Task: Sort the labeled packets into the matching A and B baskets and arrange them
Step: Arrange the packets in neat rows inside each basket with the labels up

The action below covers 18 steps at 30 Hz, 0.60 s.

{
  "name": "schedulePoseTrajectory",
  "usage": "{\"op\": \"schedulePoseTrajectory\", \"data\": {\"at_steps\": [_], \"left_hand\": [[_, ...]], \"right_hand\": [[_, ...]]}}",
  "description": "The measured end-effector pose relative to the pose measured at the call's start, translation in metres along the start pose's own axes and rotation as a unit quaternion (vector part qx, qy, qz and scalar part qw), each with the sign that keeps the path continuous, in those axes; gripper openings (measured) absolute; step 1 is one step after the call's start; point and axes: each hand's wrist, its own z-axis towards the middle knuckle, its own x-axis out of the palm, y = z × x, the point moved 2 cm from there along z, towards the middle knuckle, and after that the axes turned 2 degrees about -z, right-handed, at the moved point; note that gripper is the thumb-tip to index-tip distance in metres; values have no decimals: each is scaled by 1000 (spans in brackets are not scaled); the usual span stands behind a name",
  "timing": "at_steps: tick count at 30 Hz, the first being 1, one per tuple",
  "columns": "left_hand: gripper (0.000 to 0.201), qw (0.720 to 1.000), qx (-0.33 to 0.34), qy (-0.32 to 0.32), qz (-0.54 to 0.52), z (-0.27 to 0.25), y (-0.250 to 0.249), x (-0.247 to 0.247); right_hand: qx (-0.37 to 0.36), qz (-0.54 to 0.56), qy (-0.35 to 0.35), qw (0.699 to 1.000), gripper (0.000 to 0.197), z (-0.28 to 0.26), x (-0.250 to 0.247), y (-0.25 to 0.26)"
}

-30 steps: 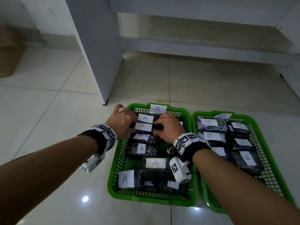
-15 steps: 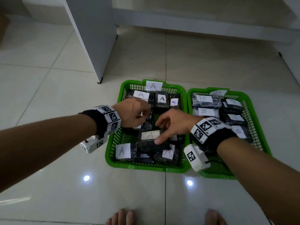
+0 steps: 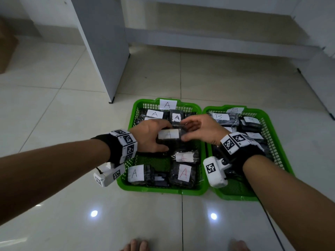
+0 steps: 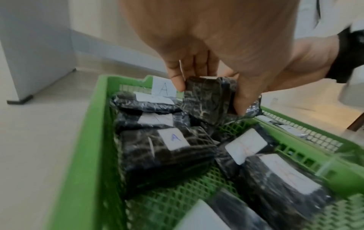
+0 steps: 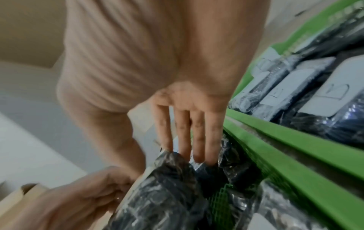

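Glossy pale tiled floor (image 3: pixel 54 124), two bright light reflections (image 3: pixel 94 213) near bottom. Tall white panel (image 3: pixel 101 42) upright at back, left of centre. Low white ledge (image 3: pixel 208 40) along back. Brown cardboard box (image 3: pixel 5 49) at far left edge. Bare toes (image 3: pixel 136 245) at bottom edge.

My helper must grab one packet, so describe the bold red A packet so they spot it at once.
Of two green baskets side by side on the floor, take the left basket, tagged A. In its near right corner lies a dark packet. Its upright label bears a bold red A; neighbours' letters are black or faint.

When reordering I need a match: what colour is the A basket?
A basket: green; head view best.
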Motion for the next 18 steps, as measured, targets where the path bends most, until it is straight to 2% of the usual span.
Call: {"op": "schedulePoseTrajectory", "data": {"at_steps": [2,3,6,9,12,14,18], "left_hand": [[65,1000,-21,-12,10,3,11,-8],[64,999,-25,-19,15,4,16,-11],[63,998,-28,-44,32,2,27,-14],[67,997,-37,-44,60,0,30,-11],[68,995,-53,-61,60,-1,34,-12],[69,994,-61,-70,57,-1,38,-14],[71,992,-77,-79,57,-2,44,-15]], "right_hand": [[21,-42,-109,993,25,6,-1,-6],[32,-111,-125,986,21,9,1,-8],[56,-269,-30,961,23,12,24,-12],[73,-309,41,948,21,15,48,-11],[92,-348,120,925,56,15,65,-15],[91,-362,137,917,65,13,69,-14],[85,-344,149,923,52,11,65,-15]]}}
